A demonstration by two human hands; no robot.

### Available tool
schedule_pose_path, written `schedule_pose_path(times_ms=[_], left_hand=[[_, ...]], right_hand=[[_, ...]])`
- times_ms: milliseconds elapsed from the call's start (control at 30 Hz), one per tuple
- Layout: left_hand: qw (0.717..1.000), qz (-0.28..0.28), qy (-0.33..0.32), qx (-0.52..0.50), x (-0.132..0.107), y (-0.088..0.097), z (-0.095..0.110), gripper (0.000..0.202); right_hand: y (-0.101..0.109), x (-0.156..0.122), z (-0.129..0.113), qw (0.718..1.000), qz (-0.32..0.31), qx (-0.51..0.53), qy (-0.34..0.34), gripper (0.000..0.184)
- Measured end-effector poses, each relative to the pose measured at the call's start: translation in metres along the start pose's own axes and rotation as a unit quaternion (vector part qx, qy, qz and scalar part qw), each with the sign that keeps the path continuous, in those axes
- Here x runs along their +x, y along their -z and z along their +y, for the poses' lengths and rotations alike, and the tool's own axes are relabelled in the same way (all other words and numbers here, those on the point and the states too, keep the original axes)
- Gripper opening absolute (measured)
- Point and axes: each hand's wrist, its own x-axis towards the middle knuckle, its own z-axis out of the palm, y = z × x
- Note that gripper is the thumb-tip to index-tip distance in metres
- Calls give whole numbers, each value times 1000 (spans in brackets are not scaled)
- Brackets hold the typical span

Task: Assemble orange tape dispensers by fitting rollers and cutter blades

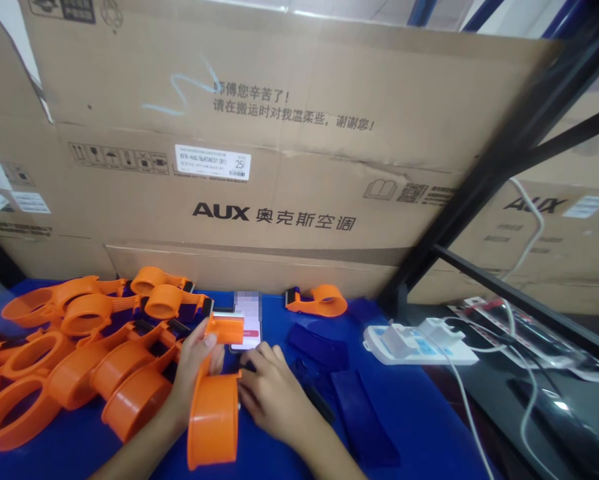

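My left hand (197, 357) is closed around the neck of an orange tape dispenser (213, 420), held upright with its round core toward me and its toothed blade edge at the top. Just right of the dispenser, my right hand (274, 393) has its fingers curled in, close to the core. A small dark bit shows at its fingertips, too hidden to name. Behind both hands a phone (247, 339) with a lit screen lies on the blue table surface (279, 453).
Several orange tape dispensers (134, 400) crowd the left side. Another dispenser (324, 301) lies at the back. Dark blue strips (362, 420) and a dark slim tool (317, 397) lie at right. Beyond are a white power strip (419, 343), cables, a black rack post (459, 193) and a large carton (289, 167).
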Motion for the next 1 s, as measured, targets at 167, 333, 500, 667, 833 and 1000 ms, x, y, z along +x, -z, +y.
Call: schedule_pose_path(times_ms=[167, 333, 500, 667, 833, 1000], left_hand=[[996, 6, -58, 63, 4, -3, -3, 30], [986, -13, -70, 154, 0, -9, -5, 27], [985, -42, -31, 164, -7, -10, -15, 29], [986, -71, -9, 150, -13, -12, -18, 30], [981, -93, -17, 169, -13, -12, -19, 28], [980, -73, -41, 183, -5, -6, -21, 24]], right_hand=[[10, -5, 8, 983, 157, 81, -55, 17], [16, -10, 9, 935, 319, 145, -52, 26], [14, -11, 4, 953, 289, 92, -12, 44], [15, -14, 3, 965, 260, 26, 2, 51], [19, -15, 3, 973, 227, 38, 29, 62], [22, -15, 6, 971, 223, 70, 54, 66]])
